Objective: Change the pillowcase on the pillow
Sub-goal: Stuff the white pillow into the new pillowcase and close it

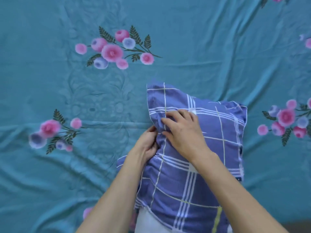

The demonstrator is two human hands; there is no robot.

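A blue plaid pillowcase [210, 158] with white and yellow lines covers a pillow lying on the bed, long side running away from me. At the near end the white pillow [148, 222] sticks out of the case. My left hand [148, 143] grips the case's left edge, fingers curled into the fabric. My right hand [181, 130] lies on top of the case, its fingertips pinching a fold at the same left edge, just above the left hand.
A teal bed sheet [185, 47] with pink and blue flower prints spreads under everything and fills the view. It is lightly wrinkled around the pillow.
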